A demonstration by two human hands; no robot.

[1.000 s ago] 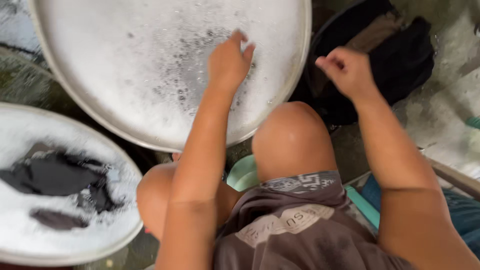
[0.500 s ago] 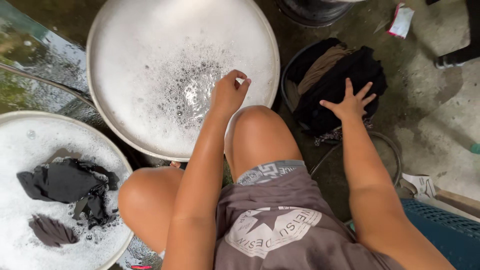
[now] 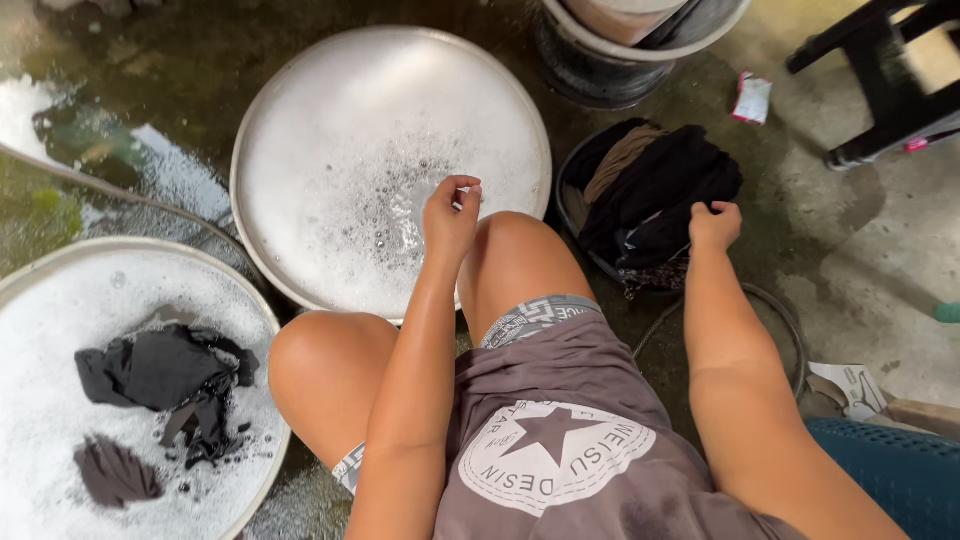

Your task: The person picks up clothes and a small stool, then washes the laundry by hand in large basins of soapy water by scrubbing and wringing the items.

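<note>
Since half a second ago the right hand (image 3: 714, 226) has gone from spread flat over the dark clothes to curled shut, pinching a fold of the dark clothes (image 3: 668, 195) at the near edge of the pile, and the camera has pulled back so more floor shows. In the head view, the only view, those clothes fill a small dark basin (image 3: 572, 205) on the wet concrete floor (image 3: 860, 250), just right of the person's raised knee. The left hand (image 3: 450, 215) hovers over the near rim of the large metal basin (image 3: 300, 130) of soapy water, fingers loosely bunched together and holding nothing. To do the grab well, the pinch probably needs a fuller gather of cloth, since a thin fold of a tangled pile may slip or drag the other pieces. The two basins sit close, rims near each other, with the knee between the arms, so the clearest path from one to the other seems to run above the knee. A second foamy basin (image 3: 40, 290) with dark garments (image 3: 165, 375) lies at the left; a dark bucket (image 3: 600, 65) stands beyond, and a black stool (image 3: 880, 70) at far right.
</note>
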